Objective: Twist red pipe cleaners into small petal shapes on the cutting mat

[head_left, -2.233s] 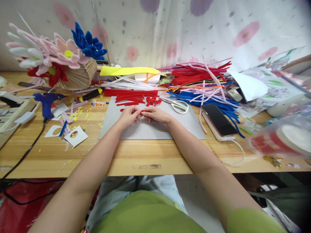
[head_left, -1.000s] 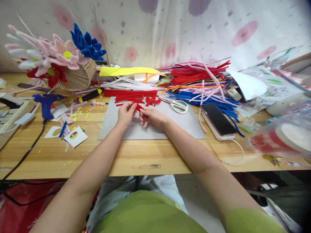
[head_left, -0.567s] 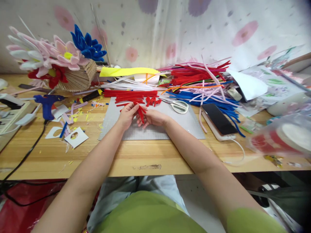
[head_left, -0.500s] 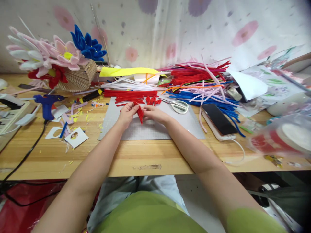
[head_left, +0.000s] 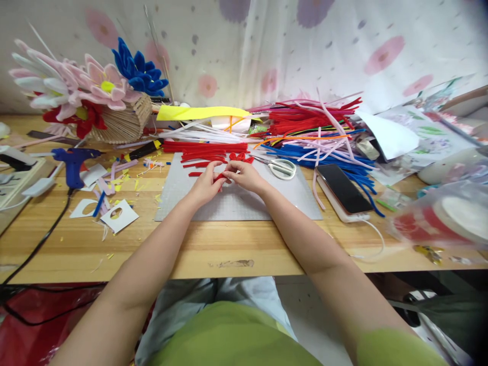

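Observation:
Over the grey cutting mat, my left hand and my right hand meet with their fingertips closed on a red pipe cleaner piece. Most of that piece is covered by my fingers. Just behind my hands lie cut red pipe cleaners in rows. A small bundle of bent red loops sits behind my right hand. White-handled scissors rest on the mat to the right.
Bundles of coloured pipe cleaners line the back. At left are a blue glue gun, white card pieces and fuzzy flowers. A phone and a bagged cup stand at right.
The red piece, which hung upright between my hands, is now turned and mostly hidden by my fingers. My right hand has closed in against my left fingertips.

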Tool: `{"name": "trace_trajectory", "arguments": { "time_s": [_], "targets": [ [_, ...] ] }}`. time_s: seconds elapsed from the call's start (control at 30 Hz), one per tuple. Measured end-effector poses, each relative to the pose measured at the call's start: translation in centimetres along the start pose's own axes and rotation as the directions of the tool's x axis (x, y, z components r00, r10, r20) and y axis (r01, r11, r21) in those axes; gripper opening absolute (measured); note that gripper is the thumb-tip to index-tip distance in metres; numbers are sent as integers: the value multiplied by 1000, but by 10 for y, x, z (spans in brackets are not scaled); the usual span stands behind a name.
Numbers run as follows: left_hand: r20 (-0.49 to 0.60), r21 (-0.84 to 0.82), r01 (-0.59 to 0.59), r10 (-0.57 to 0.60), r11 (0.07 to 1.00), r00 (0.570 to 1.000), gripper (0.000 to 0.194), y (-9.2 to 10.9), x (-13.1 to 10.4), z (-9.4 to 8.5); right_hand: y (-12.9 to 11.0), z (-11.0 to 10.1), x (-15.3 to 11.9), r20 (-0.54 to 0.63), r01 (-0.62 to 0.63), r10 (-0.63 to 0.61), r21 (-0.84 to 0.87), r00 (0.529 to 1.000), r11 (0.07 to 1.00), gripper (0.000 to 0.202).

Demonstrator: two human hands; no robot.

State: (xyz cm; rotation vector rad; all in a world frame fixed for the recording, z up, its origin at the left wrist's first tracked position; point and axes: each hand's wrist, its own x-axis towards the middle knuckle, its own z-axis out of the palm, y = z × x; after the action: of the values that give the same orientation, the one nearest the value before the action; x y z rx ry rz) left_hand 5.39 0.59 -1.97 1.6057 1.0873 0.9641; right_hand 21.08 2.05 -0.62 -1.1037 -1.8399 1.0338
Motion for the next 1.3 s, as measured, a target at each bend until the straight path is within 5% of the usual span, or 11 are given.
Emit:
{"name": "trace_trajectory", "arguments": {
  "time_s": [0.13,0.27,0.43,0.67,0.8,0.93,1.3],
  "targets": [
    [154,-218,173,-142,960,978,15,6,1,-4,-1,-6,1,-44,24,-26,-52,999,998,12],
    [353,-334,402,-283,852,892,23,14,-2,-14,-4,-9,1,6,52,-52,-66,999,996,9],
    [260,-242,335,-272,910,927,25,13,-3,-16,-2,-8,-1,105,10,2,-113,994,994,21],
    [197,-119,254,-228,960,954,31,12,-3,-12,-3,-10,-3,181,-73,52,107,982,992,23],
    [163,-228,263,-229,938,960,32,15,-4,-9,-3,-7,-3,194,-245,180,396,964,885,22],
    [89,-322,238,-220,916,971,31,16,-3,-6,-1,1,-2,139,-266,228,588,964,764,20],
    [82,-384,222,-207,896,975,31,15,-2,-5,0,11,-2,128,-245,215,661,968,709,23]
  ]
}}
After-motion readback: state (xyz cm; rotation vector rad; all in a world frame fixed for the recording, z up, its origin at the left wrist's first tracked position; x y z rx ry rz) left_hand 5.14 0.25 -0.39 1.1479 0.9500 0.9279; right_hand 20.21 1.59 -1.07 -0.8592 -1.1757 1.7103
